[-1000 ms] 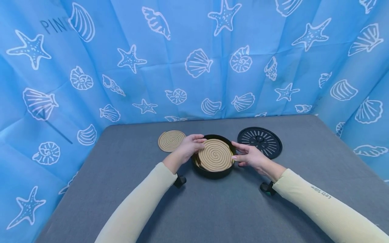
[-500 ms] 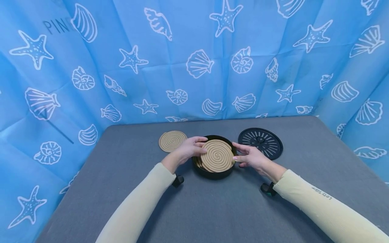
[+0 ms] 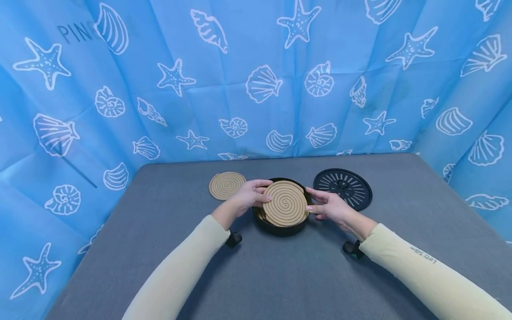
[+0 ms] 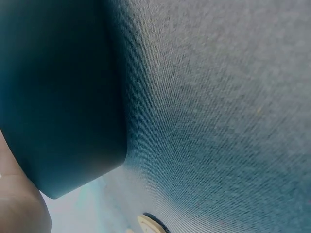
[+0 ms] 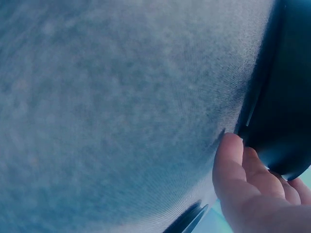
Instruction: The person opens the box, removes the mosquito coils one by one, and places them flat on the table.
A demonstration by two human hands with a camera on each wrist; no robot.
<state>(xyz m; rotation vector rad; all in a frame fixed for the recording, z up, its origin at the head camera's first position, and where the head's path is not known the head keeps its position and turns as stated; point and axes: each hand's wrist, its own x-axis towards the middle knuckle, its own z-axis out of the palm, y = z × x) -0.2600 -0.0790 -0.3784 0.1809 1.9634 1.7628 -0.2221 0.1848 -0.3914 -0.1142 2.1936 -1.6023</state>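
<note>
A tan spiral mosquito coil (image 3: 285,203) lies tilted over the round black coil holder (image 3: 282,230) in the middle of the head view, with more coil showing beneath it. My left hand (image 3: 250,196) pinches the coil's left edge, fingers reaching over the holder's rim. From the other side, my right hand (image 3: 330,206) grips the holder's right rim, its thumb at the coil's edge. In the right wrist view, fingers (image 5: 228,160) touch the holder's dark outer wall (image 5: 286,97). The left wrist view shows mainly the holder's side (image 4: 63,97); the left fingertips are hidden there.
Another mosquito coil (image 3: 227,186) lies flat on the grey cloth-covered table (image 3: 280,275), to the left of the holder. The slotted black lid (image 3: 342,189) rests at the right behind my right hand. A blue shell-print curtain (image 3: 256,80) hangs behind the table.
My left fingers have come further over the coil's left edge. The coil has shifted slightly right, then a little up and back left. My right hand has stayed at the rim.
</note>
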